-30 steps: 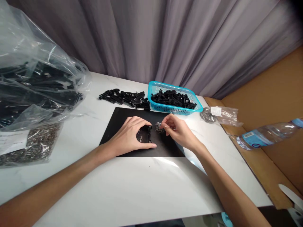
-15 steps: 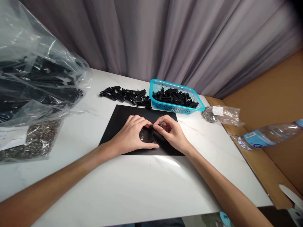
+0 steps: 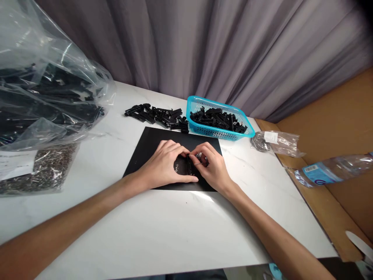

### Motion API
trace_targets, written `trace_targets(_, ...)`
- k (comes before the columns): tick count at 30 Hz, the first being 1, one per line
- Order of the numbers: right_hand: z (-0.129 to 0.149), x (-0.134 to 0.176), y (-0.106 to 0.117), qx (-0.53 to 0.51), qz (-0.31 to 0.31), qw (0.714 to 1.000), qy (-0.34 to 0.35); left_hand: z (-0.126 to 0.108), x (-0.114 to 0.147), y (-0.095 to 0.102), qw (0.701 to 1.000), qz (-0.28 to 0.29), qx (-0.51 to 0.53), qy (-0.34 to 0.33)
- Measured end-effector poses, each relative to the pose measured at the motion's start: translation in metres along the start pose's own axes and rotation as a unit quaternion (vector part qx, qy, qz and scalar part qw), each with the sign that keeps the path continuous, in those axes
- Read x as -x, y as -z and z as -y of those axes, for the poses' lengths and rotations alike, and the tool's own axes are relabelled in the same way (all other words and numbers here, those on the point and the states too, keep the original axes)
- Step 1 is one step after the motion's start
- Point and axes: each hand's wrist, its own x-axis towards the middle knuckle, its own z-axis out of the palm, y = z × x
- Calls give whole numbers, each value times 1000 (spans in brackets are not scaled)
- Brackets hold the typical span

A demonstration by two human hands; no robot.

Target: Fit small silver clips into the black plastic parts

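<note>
Over a black mat, my left hand curves around a small black plastic part, gripping it between the fingertips at its far end and the thumb at its near end. My right hand is closed in a pinch at the part's far end. A thin metal pin shows at its fingers. Several small metal pins lie on the mat inside the curve of my left hand. More small metal pieces show behind my right fingers, partly hidden.
A blue basket of black parts stands behind the mat, beside a pile of black parts. Clear bags of black parts and metal pins lie left. At right are a small bag and a plastic bottle.
The view has shifted slightly. My right fingers have moved a little at the part's far end, and a thin pin now shows at them. My left hand keeps its hold.
</note>
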Motion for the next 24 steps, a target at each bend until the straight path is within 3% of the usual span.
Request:
trace_targets(6, 3, 2, -1, 74, -8, 997, 10, -2, 0, 0, 1000, -3, -18, -3)
trace_targets(11, 3, 0, 0, 112, 22, 993, 22, -3, 0, 0, 1000, -6, -26, -5)
trace_targets(24, 5, 1, 6, 78, 16, 997, -6, -7, -1, -1, 1000, -4, -27, -9)
